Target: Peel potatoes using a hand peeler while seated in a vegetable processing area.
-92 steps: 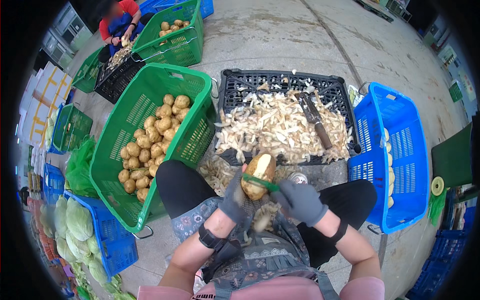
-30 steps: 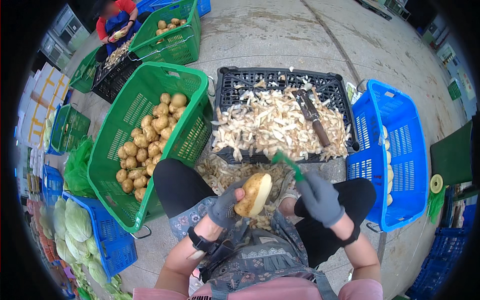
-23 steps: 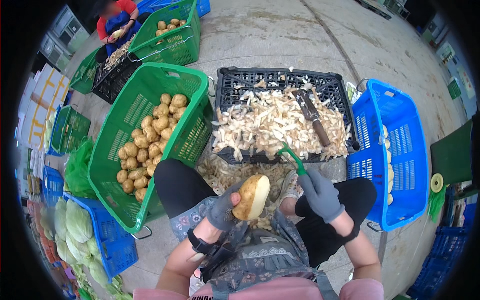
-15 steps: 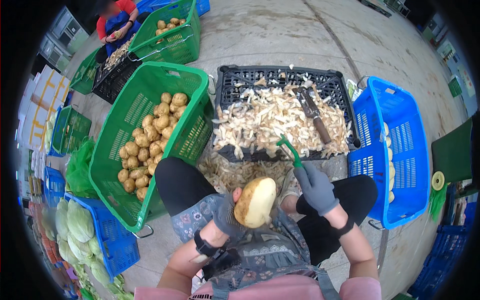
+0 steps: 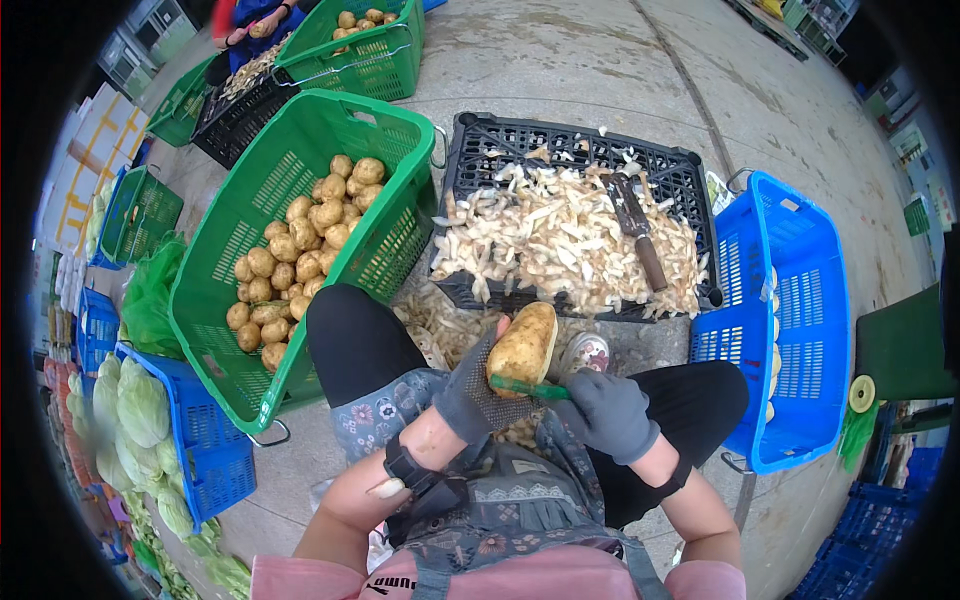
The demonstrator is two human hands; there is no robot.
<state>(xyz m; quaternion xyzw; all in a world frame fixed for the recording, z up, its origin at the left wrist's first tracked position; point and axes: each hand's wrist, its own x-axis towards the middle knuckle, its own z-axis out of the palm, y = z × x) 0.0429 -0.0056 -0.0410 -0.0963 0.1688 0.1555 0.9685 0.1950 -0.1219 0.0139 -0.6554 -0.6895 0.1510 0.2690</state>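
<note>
Just below the frame's centre, the left hand's [image 5: 472,398] grip holds the potato [image 5: 524,343]; the right hand's [image 5: 606,416] grips the green peeler [image 5: 533,388], across its lower part. Shallow strokes, angled clear of the supporting hand, should serve best.

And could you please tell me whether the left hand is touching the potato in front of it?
Touching: the head view shows the gloved left hand gripping the potato along its left side, with no gap between them.
</note>
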